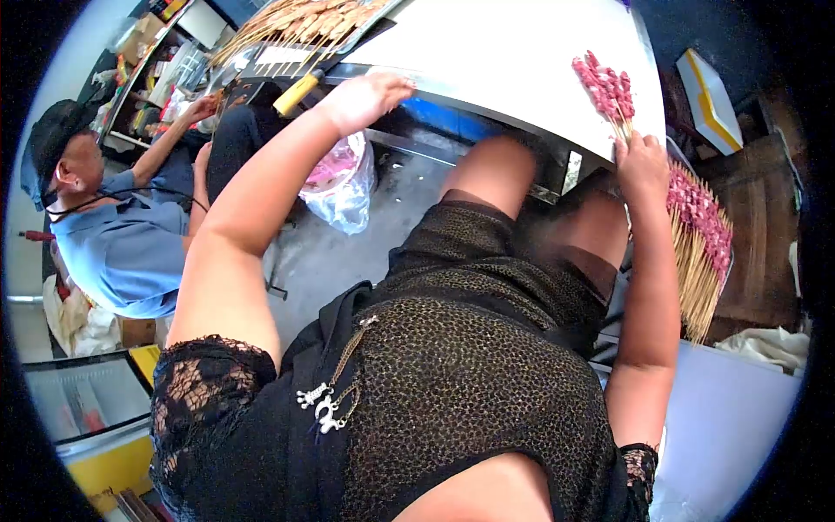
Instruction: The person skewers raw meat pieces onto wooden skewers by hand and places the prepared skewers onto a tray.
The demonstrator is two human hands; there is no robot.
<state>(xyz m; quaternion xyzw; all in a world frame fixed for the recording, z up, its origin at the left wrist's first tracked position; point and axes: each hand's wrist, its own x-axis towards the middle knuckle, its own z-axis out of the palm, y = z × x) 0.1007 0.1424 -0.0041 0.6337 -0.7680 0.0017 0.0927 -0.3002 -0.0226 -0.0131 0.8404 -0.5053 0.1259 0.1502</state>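
Note:
A small bunch of red meat skewers (607, 87) lies over the right part of the white table (504, 52). My right hand (644, 165) is closed round the stick ends of that bunch. Below it, close to my right forearm, is a large pile of meat skewers (703, 235) with bare sticks pointing down. My left hand (370, 97) is over the table's near edge, its fingers bent towards the right; whether they are closed on anything does not show. A yellow-handled tool (298, 93) is just left of my left wrist.
A tray of pale skewers (309, 26) stands at the upper left. A co-worker in a blue shirt (122, 244) sits at the left. A plastic bag (344, 187) with pink contents hangs below the table. A white-and-yellow box (709, 100) stands at the right.

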